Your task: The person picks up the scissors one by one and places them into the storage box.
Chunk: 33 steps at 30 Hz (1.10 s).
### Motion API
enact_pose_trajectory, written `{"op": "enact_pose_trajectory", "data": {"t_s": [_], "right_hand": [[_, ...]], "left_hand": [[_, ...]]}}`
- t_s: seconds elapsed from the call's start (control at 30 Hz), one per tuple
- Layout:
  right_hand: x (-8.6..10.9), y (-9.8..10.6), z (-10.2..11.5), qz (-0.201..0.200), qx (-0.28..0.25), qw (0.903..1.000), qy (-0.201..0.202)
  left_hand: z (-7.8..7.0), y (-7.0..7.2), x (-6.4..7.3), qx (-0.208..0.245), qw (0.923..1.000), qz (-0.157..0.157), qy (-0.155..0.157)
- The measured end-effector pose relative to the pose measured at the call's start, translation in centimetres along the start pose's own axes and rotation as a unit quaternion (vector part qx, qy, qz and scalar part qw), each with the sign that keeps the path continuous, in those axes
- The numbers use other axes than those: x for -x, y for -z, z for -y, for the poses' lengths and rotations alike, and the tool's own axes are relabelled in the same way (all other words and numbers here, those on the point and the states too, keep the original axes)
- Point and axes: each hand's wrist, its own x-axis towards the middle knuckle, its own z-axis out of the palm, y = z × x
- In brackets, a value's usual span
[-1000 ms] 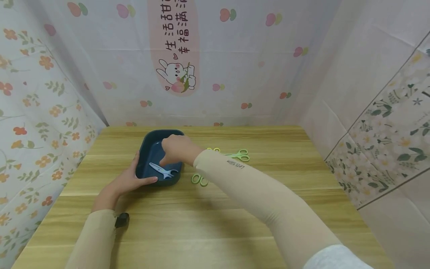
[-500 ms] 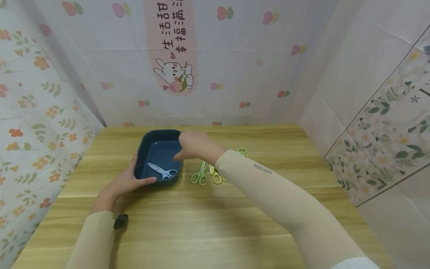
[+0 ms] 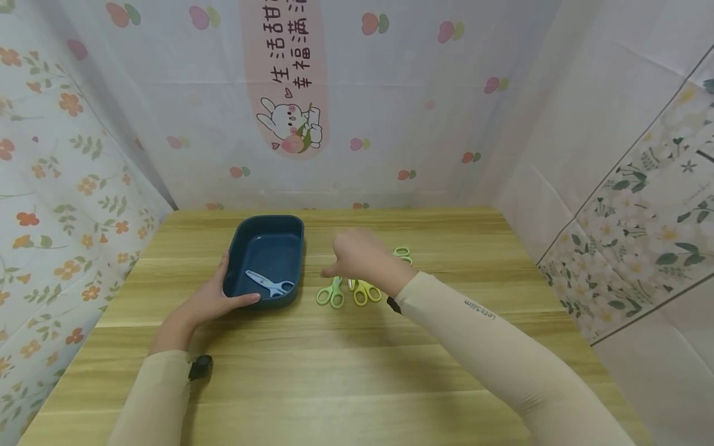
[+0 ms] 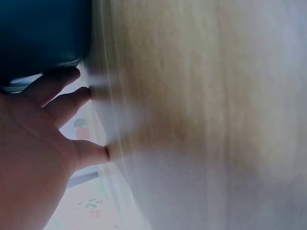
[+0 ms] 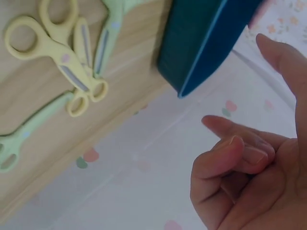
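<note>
My left hand holds the near left corner of a dark blue rectangular container, thumb along the near rim and fingers against the outer left side. Inside that container lies a pair of light blue scissors. My right hand is over the table to the right of the container and holds nothing; the right wrist view shows thumb and index finger extended, other fingers loosely bent. Below it are yellow scissors and green scissors. More green scissors lie beyond the wrist, partly hidden.
The wood-grain table ends at a back edge against a patterned curtain. Floral sheets hang at both sides. In the right wrist view, the yellow scissors lie among several overlapping pairs.
My right hand has moved out of the container and rightward, to over the scissors on the table. The light blue scissors stay in the container. My left hand keeps its place.
</note>
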Motion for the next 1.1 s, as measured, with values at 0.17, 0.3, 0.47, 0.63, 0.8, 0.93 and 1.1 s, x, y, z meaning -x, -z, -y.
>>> {"op": "enact_pose_trajectory", "data": {"t_s": [0.17,0.3,0.47,0.63,0.8,0.93,1.1], "right_hand": [[1.2,-1.5,-0.9,-0.011,0.019,0.9997,-0.008],[1.7,-2.8,-1.8,0.006,0.028,0.9993,-0.024],[2.0,-4.6,-3.0,0.025,0.027,0.9983,-0.044],[1.8,-6.7,-4.3,0.03,0.038,0.9974,-0.053],[1.4,-8.5,-5.1,0.019,0.071,0.9963,-0.046],[1.2,-9.2,-5.4,0.025,0.088,0.9942,-0.056],[1.2,-9.4,-5.4,0.034,0.103,0.9923,-0.061]], "left_hand": [[-0.2,0.0,0.0,-0.002,1.0,0.001,0.004],[-0.2,0.0,0.0,-0.002,1.0,0.003,0.009],[-0.2,0.0,0.0,-0.003,0.9999,0.004,0.01],[0.0,0.0,0.1,-0.003,1.0,0.0,0.005],[0.1,-0.1,0.1,-0.005,1.0,-0.001,0.005],[0.1,-0.2,-0.1,0.0,1.0,0.002,0.008],[0.0,-0.1,0.0,0.005,0.9999,0.006,0.011]]}}
